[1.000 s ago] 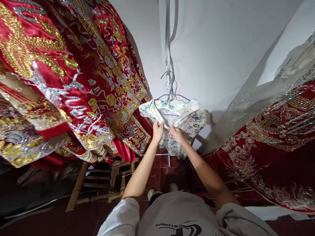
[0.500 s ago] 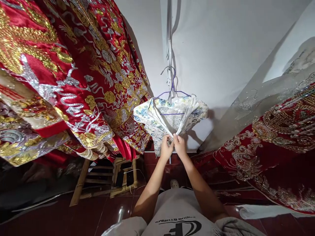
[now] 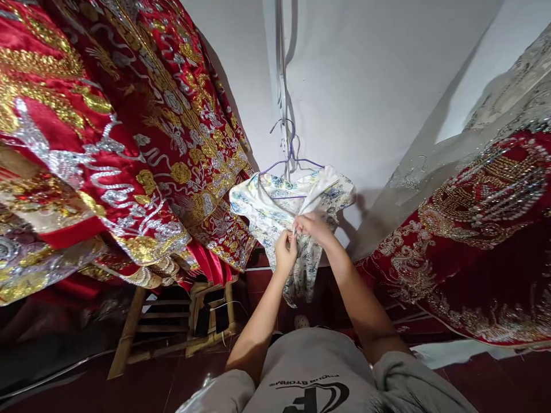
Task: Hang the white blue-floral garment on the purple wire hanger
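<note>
Both hands closed on fabric at centre frame: the left hand point(image 3: 285, 252) pinches the front of a pale floral dress point(image 3: 263, 207) between thumb and fingers, and the right hand point(image 3: 314, 226), just above it and touching it, clamps the adjoining edge of the same cloth. What exactly lies between the fingertips is too small to tell. The dress hangs on a purple wire hanger point(image 3: 291, 162), whose hook sits beside a white cable strip point(image 3: 282, 86) running up the white wall point(image 3: 379, 86); the skirt falls below the hands toward the lower centre of the frame. Left of the dress, filling the upper left, red garments point(image 3: 129, 143) with heavy gold and silver embroidery hang close, their hem near the dress's shoulder. On the right edge lies a red beaded garment point(image 3: 473, 246) under a sheer sequinned fabric point(image 3: 430, 172). Below the left-hand garments stands a wooden rack point(image 3: 172, 327) on a dark red tiled floor point(image 3: 129, 384). The person's grey shirt point(image 3: 314, 367) occupies the bottom centre
</note>
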Motion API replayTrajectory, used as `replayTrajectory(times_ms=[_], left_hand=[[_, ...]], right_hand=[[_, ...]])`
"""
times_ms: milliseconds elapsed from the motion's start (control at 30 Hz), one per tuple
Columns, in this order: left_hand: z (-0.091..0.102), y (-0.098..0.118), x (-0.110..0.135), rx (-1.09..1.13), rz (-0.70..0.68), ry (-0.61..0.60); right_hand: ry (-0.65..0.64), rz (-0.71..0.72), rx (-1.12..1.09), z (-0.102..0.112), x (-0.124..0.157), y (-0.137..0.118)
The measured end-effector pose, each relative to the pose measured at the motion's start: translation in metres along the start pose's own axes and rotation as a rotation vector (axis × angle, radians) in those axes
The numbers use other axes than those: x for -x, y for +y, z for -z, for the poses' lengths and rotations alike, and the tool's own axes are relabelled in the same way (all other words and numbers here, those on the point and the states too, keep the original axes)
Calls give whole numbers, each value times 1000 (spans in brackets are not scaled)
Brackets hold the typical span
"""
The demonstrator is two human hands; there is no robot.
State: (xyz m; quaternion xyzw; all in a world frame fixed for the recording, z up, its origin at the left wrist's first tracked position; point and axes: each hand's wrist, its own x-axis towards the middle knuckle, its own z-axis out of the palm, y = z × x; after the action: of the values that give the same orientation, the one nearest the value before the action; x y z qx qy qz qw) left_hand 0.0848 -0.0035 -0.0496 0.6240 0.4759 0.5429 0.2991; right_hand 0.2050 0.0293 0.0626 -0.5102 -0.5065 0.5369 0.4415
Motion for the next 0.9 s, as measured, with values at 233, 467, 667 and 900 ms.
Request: replayTrajectory(times_ms=[233,467,667,900], left_hand=[[4,-13,5,-57,-24,-126],[31,37,-45,2,-158,-129],[55,117,-123,-189,-458,-50],[54,116,-137,-281,-523,-58]], right_hand=[[148,261,-167,0,-37,-91],[76,282,-126,-7,-14,-77],[128,406,-43,-8,-13,-64],[301,487,81,-20,-24,-32]])
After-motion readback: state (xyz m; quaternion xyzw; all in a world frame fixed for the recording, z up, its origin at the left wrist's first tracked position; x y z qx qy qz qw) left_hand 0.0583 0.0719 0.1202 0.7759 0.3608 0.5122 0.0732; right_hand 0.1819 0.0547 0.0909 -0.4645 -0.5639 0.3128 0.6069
